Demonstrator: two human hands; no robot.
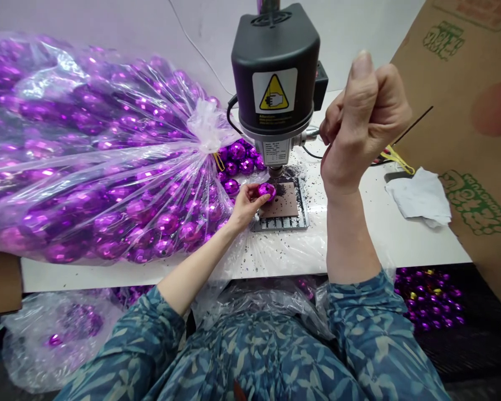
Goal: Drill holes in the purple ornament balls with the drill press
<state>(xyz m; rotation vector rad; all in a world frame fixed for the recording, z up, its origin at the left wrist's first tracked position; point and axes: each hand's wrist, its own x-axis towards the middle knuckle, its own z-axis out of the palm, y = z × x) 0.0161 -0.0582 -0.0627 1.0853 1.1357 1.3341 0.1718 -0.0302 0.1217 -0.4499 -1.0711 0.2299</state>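
My left hand (245, 207) pinches a shiny purple faceted ball (266, 192) between thumb and fingers. It holds the ball at the left edge of a brown board (280, 207), just below the chuck of a black bench drill press (275, 72). Raised at the machine's right side, my right hand (361, 120) is closed in a fist at the feed lever (312, 135). Most of the lever is hidden by the fingers. Under the board lies the machine's slotted metal base (303, 223), with dark shavings scattered around it.
A large clear bag (108, 156) of purple balls fills the left of the white table (413, 245). Loose purple balls (246, 165) lie behind my left hand. At right are a white cloth (421, 195), a cardboard box (476, 111) and, lower down, more purple balls (430, 301).
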